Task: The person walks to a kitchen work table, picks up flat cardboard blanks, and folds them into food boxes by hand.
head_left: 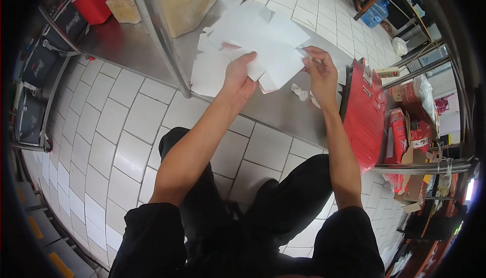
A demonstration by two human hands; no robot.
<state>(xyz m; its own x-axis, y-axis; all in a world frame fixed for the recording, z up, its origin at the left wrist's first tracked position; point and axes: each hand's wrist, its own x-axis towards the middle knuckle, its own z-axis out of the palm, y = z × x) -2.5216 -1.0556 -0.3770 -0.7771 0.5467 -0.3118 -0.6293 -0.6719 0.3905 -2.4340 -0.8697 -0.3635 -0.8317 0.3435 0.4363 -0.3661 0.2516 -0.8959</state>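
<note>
A white die-cut sheet of thin card (pixel 281 40), with notched and folded edges, is held over a low steel shelf (pixel 283 113). My left hand (pixel 239 78) grips its near left edge, the thumb on top and the fingers partly hidden beneath. At its right corner, my right hand (pixel 321 70) pinches a small flap between thumb and fingers. More white notched card (pixel 205 73) lies under and left of the held sheet. Close to my right hand rests a crumpled white scrap of paper (pixel 299 92).
A steel post (pixel 161 40) rises left of the card. Behind it stand a large yellowish block (pixel 185 0) and a red container (pixel 92 2). A red plastic-wrapped bundle (pixel 365 121) sits at the right end. White tiled floor (pixel 136 111) lies below.
</note>
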